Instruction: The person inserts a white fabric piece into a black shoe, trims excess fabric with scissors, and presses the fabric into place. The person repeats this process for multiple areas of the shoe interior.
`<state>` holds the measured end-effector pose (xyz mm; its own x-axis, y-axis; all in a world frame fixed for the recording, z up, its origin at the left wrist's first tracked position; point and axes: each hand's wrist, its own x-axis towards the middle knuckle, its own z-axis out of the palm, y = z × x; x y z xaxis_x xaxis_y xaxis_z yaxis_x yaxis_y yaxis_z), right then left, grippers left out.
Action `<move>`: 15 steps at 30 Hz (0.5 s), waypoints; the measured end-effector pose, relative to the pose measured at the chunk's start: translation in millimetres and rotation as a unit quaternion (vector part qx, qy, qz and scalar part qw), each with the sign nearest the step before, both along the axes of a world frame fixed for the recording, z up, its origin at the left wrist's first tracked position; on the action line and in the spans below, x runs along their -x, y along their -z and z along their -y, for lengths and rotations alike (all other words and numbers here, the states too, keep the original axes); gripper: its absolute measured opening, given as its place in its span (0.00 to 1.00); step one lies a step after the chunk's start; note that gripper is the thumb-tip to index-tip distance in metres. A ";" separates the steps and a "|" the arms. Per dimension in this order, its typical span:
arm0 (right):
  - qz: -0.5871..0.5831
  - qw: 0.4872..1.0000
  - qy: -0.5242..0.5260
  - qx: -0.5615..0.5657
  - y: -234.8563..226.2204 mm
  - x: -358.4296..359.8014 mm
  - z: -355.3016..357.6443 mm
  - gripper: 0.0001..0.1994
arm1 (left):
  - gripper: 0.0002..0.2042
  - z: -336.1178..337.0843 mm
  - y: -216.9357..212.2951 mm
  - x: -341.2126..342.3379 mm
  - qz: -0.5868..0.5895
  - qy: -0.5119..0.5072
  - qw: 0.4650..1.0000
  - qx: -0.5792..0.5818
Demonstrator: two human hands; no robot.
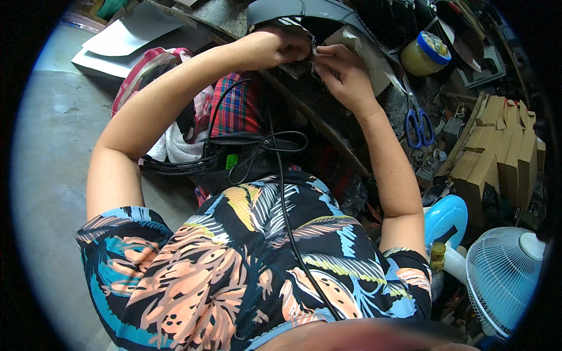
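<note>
Grey strip edge [304, 8] curves beside left hand [288, 47], scissors [417, 110] clear of right hand [350, 76].

A person's left hand [290, 45] and right hand [349, 79] work close together beside a curved grey band [300, 8], scissors [415, 109] and lidded jar [422, 57] right of the latter hand.

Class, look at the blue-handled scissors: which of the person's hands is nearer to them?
Right. The right hand is up and to the left of the scissors in the picture; the left hand is farther left, beyond the right one.
</note>
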<state>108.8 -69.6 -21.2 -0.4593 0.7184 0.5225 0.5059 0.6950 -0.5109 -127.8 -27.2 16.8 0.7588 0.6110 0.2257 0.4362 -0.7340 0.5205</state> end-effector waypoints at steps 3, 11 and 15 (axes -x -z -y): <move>-0.134 0.963 0.020 0.233 1.5 -2.6 0.2 0.09 | 0.13 8.3 0.7 1.7 -0.057 0.029 0.998 -0.006; 0.003 0.987 0.070 0.145 -27.8 0.8 -18.1 0.14 | 0.15 21.6 -1.5 -3.5 -0.120 0.058 0.976 -0.173; 0.153 0.984 0.071 -0.048 -34.5 6.6 -26.5 0.15 | 0.17 23.3 -4.6 -1.0 -0.143 0.032 0.979 -0.141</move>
